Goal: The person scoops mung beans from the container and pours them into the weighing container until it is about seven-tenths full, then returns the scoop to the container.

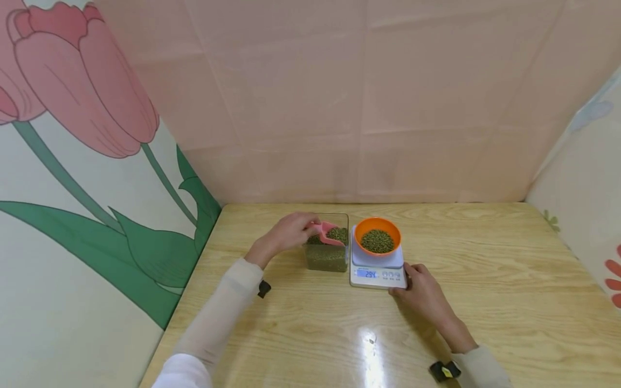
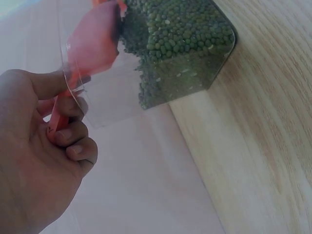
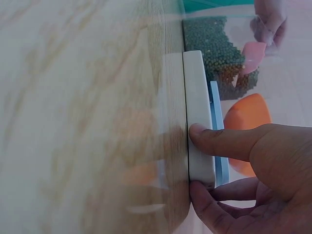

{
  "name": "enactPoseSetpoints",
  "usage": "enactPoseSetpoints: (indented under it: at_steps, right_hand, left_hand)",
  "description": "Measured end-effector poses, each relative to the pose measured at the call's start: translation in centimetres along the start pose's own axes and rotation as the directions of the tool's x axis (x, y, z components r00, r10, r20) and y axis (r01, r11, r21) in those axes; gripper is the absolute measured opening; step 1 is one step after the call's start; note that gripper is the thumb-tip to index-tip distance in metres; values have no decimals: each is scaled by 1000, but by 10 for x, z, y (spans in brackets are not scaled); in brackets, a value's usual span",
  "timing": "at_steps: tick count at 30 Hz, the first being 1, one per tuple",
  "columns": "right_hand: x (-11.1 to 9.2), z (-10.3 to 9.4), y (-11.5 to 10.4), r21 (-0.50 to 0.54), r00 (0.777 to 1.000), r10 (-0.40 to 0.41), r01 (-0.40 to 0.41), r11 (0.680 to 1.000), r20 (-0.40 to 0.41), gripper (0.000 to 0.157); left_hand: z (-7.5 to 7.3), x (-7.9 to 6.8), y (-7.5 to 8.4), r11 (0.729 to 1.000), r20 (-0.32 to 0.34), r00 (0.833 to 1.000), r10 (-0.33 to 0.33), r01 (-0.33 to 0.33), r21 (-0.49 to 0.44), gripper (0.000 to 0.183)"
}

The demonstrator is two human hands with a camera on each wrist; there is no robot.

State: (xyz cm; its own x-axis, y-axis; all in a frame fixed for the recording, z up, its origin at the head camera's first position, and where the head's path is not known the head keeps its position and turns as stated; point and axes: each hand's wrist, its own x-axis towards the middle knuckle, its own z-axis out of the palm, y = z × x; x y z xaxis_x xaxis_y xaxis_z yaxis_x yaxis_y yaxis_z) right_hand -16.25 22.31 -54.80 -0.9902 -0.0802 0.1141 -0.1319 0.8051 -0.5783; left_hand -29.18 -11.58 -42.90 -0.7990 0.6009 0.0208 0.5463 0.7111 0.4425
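Note:
My left hand (image 1: pixel 287 231) grips the handle of a pink scoop (image 1: pixel 324 233), its fingers curled round it. In the left wrist view the scoop (image 2: pixel 92 41) leans over the rim of a clear plastic container (image 1: pixel 327 262) of green mung beans (image 2: pixel 180 29). Beans lie in the scoop too. Just right of the container stands a white kitchen scale (image 1: pixel 375 281) with lit digits. An orange bowl (image 1: pixel 376 221) holding mung beans (image 1: pixel 378 241) sits on its platform. My right hand (image 1: pixel 424 293) holds the scale's front right corner, thumb against the front edge and fingers at the side.
The wood-grain table (image 1: pixel 485 269) meets a pink cloth backdrop (image 1: pixel 315 97) behind the scale and container. A tulip-printed panel (image 1: pixel 87 178) borders the left side, and a pale printed panel (image 1: pixel 592 188) the right. A black wrist strap (image 1: pixel 443 372) shows at the right sleeve.

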Motion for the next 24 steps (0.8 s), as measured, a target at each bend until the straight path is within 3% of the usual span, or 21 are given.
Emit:
enactPoseSetpoints:
  at_steps: [24]
  right_hand:
    - [0, -1, 0, -16, 1000, -6, 6, 1000, -10, 83]
  left_hand:
    - [-3, -10, -7, 996, -55, 998, -14, 9, -90, 31]
